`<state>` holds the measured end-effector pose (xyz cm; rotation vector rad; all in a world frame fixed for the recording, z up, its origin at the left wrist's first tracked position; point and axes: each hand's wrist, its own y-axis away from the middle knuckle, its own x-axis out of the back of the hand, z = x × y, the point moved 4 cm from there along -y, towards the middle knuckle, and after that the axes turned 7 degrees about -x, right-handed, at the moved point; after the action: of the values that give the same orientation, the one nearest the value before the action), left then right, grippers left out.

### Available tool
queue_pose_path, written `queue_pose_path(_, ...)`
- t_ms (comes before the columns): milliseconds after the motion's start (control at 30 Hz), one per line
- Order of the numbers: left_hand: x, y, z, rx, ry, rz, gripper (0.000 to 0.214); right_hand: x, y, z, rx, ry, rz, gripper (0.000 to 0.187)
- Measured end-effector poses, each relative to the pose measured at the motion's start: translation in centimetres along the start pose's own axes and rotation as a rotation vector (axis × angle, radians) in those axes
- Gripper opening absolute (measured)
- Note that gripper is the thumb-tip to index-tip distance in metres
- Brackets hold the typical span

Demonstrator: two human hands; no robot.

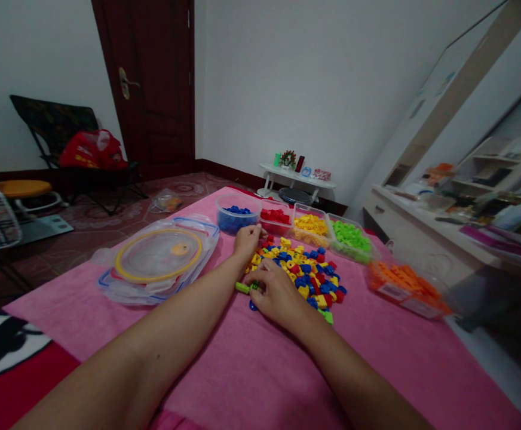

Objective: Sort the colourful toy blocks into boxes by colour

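My left hand (247, 240) reaches over the far left edge of a mixed pile of small plastic building blocks (305, 269), just in front of the round tub of blue blocks (236, 220). Its fingers are curled together, and what they hold, if anything, is hidden. Nearer to me, my right hand (273, 291) is at the pile's left side, thumb and fingers closed around a small green block (255, 286). Beside those fingertips lies another green block (242, 288) on the pink cloth. The pile mixes yellow, blue and red pieces, with a few green ones.
Behind the pile stand boxes of red blocks (275, 216), yellow blocks (310, 226) and green blocks (351, 236). A box of orange blocks (406, 286) is at the right edge. Stacked lids (162, 257) lie left on the pink cloth (260, 370). A cluttered dresser (431, 224) borders the right.
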<state>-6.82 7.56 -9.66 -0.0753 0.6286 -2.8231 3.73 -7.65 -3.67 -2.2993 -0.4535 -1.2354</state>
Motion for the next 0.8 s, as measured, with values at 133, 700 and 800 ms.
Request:
queue_pose_path(133, 0.0, 0.2, 0.3, 0.010, 0.003, 0.005, 0.044, 0.8, -0.4, 0.5, -0.073, 0.018, 0.058, 0.022)
queue_pose_path(700, -0.1, 0.2, 0.5, 0.021, 0.004, -0.024, 0.046, 1.0, -0.4, -0.2, -0.029, -0.085, 0.032, 0.017)
queue_pose_path(800, -0.1, 0.4, 0.8, 0.039, -0.008, -0.017, 0.046, 4.5, -1.1, 2.6, -0.113, -0.167, 0.215, 0.016)
